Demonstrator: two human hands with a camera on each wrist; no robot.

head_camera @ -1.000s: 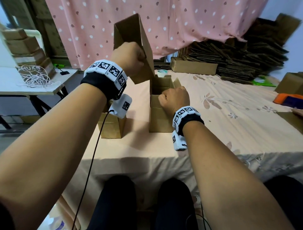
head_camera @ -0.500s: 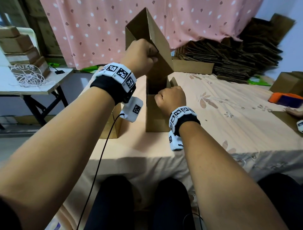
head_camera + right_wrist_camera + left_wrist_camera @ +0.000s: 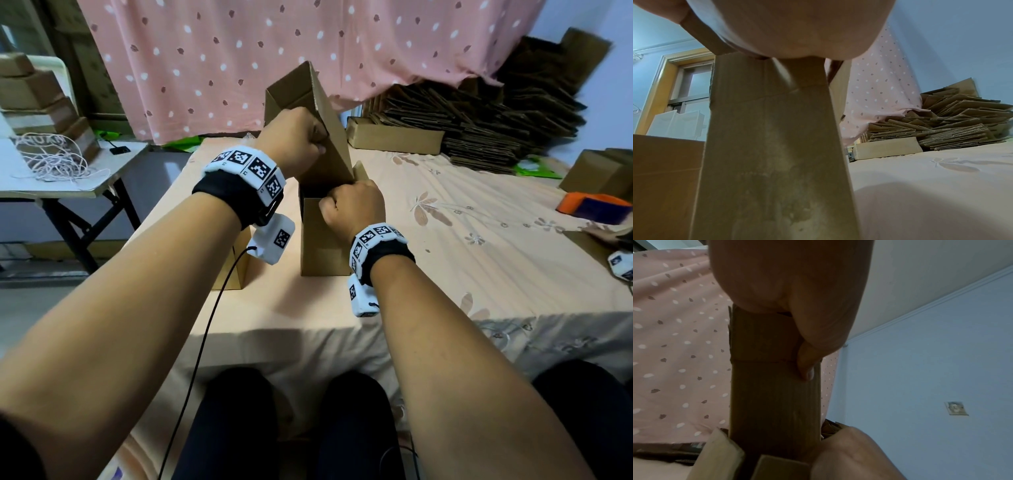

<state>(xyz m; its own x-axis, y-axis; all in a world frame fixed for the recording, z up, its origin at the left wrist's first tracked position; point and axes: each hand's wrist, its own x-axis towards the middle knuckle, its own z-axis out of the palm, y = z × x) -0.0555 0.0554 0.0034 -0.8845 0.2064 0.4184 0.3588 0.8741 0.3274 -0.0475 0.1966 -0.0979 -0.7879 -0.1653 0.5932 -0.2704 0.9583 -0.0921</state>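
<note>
My left hand (image 3: pixel 291 144) up high, fingers curled tight round edge of tilted box (image 3: pixel 305 99). Left wrist view: thumb (image 3: pixel 806 368) pressed flat on its face. Tilted box held off table, lower corner right at open top of upright box (image 3: pixel 320 246). My right hand (image 3: pixel 354 209) fisted on upright box's top rim, gripping flap, fingertips hidden. Upright box stands on table (image 3: pixel 445 291), toward near edge. Third box (image 3: pixel 234 270) just left of it, partly behind my left wrist. Flat cardboard stack (image 3: pixel 496 130) far back right.
</note>
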